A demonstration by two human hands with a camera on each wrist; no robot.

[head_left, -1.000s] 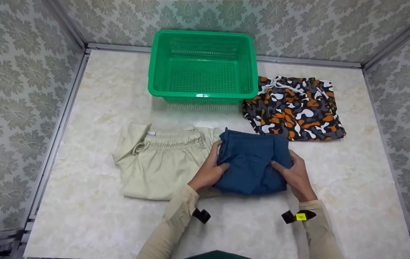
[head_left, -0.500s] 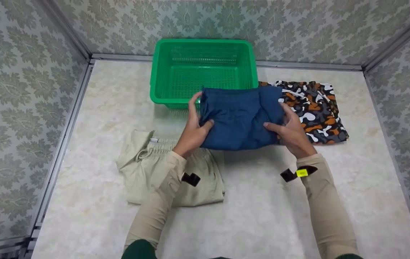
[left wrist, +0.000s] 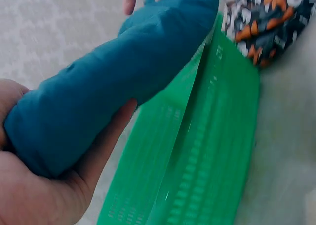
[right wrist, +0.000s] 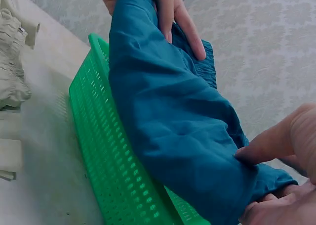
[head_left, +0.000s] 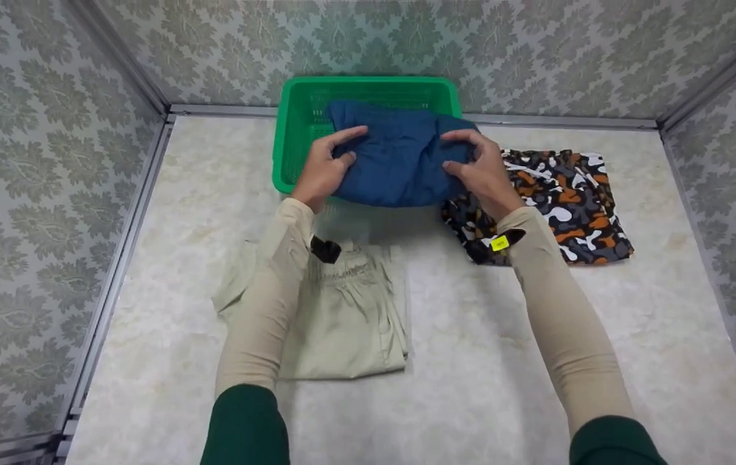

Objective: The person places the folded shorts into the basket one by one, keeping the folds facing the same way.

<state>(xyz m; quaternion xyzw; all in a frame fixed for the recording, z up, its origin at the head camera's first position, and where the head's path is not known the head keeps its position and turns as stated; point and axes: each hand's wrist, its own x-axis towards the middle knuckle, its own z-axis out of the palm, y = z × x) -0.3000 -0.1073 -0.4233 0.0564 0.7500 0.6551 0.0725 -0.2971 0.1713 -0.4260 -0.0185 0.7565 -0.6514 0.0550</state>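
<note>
Folded blue shorts hang over the front part of the green basket, gripped at both sides. My left hand holds their left side, thumb and a finger on top. On the right side, my right hand pinches the cloth between thumb and fingers. In the left wrist view the blue shorts form a thick roll in the palm, above the basket wall. The right wrist view has the shorts above the basket's perforated side. Much of the basket's inside is hidden behind them.
Beige shorts lie on the table at front left, partly under the left forearm. Camouflage-patterned shorts in orange, black and white lie right of the basket. Patterned walls with metal rails bound the table at the back and sides.
Both hands have lifted the blue shorts off the table beside the beige pair and carried them forward and slightly left, over the basket. The beige and camouflage shorts stay put.
</note>
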